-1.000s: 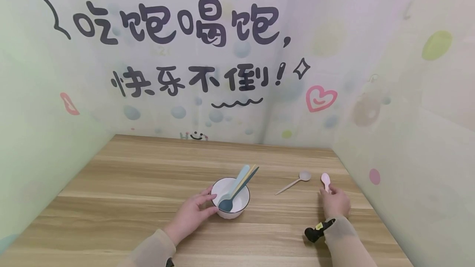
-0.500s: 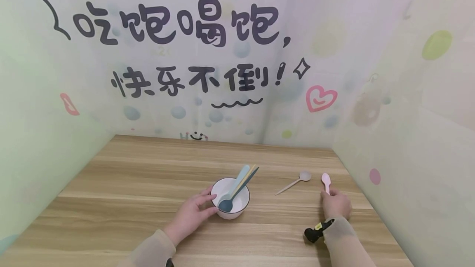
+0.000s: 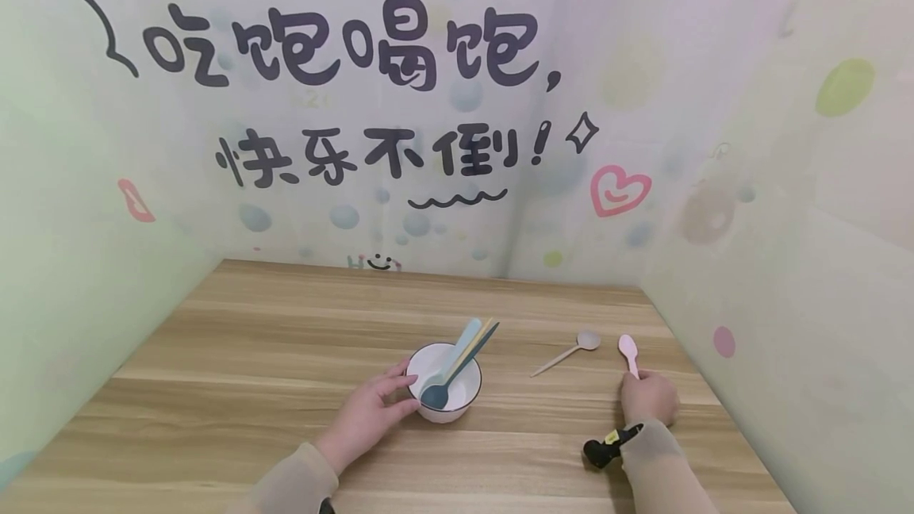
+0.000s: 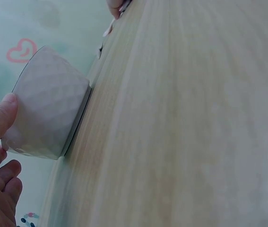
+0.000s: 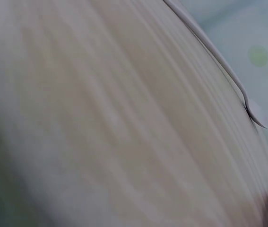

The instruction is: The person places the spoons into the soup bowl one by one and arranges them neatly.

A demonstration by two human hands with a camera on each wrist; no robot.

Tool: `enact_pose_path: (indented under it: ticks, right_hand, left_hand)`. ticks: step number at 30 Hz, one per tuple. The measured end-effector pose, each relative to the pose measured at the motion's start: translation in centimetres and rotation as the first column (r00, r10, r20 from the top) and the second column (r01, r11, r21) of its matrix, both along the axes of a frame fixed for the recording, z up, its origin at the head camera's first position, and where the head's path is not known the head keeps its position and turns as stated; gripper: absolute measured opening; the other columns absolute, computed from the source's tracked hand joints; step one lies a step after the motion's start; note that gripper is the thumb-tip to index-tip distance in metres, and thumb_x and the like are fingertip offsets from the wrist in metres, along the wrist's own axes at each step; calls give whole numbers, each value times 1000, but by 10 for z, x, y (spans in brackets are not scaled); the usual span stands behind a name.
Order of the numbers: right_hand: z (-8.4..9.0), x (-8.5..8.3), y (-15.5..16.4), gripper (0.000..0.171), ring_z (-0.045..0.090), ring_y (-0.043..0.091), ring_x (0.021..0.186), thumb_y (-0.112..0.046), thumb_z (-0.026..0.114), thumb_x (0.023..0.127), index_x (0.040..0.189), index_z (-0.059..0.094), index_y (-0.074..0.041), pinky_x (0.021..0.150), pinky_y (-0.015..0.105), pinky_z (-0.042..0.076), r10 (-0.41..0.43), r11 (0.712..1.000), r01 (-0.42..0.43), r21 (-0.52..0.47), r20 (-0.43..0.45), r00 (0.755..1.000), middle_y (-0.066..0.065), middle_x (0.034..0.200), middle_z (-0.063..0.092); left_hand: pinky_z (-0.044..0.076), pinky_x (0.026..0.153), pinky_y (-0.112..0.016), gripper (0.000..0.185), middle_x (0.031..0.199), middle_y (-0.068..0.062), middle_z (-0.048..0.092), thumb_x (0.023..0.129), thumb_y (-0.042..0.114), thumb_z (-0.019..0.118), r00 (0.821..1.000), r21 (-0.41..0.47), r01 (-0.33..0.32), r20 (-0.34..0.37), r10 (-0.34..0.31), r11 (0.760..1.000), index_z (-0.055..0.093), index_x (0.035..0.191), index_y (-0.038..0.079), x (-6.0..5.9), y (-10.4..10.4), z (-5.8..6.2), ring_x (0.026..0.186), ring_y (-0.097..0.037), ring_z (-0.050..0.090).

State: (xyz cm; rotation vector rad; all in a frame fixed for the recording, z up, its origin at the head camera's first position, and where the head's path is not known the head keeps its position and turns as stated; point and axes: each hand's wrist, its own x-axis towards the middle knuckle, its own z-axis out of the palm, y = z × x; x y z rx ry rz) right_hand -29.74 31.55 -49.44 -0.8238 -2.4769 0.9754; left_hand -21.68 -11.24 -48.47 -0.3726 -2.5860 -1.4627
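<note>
Left hand (image 3: 371,411) cups white bowl (image 3: 443,387), spoons inside seen only from head view; right hand (image 3: 648,398) pinches pink spoon (image 3: 628,352); wrist view shows bowl's ribbed wall (image 4: 48,111).

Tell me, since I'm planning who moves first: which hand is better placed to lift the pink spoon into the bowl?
The right hand. It already grips the handle of the pink spoon, while the left hand is busy holding the side of the bowl, keeping it steady.
</note>
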Motion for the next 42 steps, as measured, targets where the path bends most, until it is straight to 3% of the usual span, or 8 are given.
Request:
enact_pose_path:
  ticks: [8, 19, 31, 42]
  right_hand:
    - [-4, 0, 0, 31, 55, 46, 95, -20, 58, 88, 107, 68, 3, 73, 54, 38, -5, 999, 6, 41, -31, 999, 25, 105, 66]
    - [-7, 0, 0, 31, 54, 48, 96, -17, 52, 87, 105, 70, 1, 68, 53, 38, -18, 998, 21, 58, -56, 998, 26, 104, 65]
    - [-8, 0, 1, 32, 53, 47, 100, -17, 52, 89, 109, 68, 2, 75, 55, 38, -16, 999, 18, 34, -65, 998, 25, 107, 65]
    - [-9, 2, -1, 30, 54, 46, 98, -16, 55, 89, 106, 69, 4, 78, 55, 37, -8, 1000, 10, 19, -135, 991, 26, 105, 66]
  left_hand:
    - [34, 109, -48, 40, 144, -9, 47, 82, 23, 77, 1000, -2, 5, -6, -5, 1000, 68, 117, 7, -1, 0, 0, 133, -31, 42]
    - [34, 109, -48, 40, 144, -11, 48, 82, 22, 76, 1000, -9, 10, -12, -11, 1000, 68, 118, 6, -3, 0, 1, 133, -32, 42]
    - [36, 107, -51, 40, 142, -9, 51, 81, 25, 78, 1000, -24, -12, -24, 12, 1000, 70, 116, 8, 0, 1, 0, 131, -33, 45]
    - [35, 107, -52, 41, 143, -8, 50, 81, 27, 78, 1000, -10, -16, -9, 16, 1000, 70, 116, 8, 2, 1, -2, 131, -34, 45]
